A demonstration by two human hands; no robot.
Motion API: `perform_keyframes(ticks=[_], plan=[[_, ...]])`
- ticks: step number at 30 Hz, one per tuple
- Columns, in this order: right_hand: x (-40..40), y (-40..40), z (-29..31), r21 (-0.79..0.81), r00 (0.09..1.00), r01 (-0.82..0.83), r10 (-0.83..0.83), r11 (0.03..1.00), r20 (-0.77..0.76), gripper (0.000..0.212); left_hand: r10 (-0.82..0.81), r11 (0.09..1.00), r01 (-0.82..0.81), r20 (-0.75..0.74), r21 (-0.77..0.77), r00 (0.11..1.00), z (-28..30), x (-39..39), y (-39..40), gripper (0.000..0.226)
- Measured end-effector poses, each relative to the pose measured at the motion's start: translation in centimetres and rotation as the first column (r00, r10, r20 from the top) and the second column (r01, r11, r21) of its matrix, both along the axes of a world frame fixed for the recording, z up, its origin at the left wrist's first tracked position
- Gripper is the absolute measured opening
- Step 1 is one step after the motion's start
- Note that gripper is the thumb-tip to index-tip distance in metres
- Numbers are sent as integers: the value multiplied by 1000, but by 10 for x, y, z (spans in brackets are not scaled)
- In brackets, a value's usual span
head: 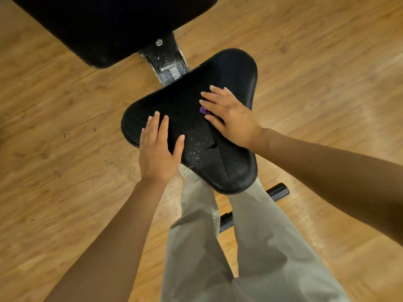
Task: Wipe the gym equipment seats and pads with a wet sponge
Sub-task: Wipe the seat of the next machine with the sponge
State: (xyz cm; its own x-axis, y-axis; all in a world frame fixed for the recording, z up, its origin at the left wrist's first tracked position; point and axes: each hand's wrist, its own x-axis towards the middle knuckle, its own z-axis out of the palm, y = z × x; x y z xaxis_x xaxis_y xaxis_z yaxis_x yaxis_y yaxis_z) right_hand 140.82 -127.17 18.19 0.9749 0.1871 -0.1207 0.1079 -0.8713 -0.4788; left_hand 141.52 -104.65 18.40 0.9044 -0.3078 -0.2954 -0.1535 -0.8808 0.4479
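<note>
Your right hand (229, 117) lies flat on the seat (220, 162), fingers straight and slightly spread, pressing the sponge (203, 110) against the upholstery. Only a small purple edge of the sponge shows, between the thumb and forefinger; its shape and long axis cannot be told. Your left hand (158, 149) rests flat on the seat's left lobe, fingers straight and close together, thumb splayed toward the centre, holding nothing. The seat's narrow end points toward you, its wide end toward the back pad (104, 25). White specks dot the seat surface near your left thumb. No containers are in view.
</note>
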Motion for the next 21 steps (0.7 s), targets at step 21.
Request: perform_keyframes(ticks=[21], plan=[[-8,-11,8,29,782,-623,623,782,8,40,109,994,-110,-17,-20,994,-3,-12,13,55]])
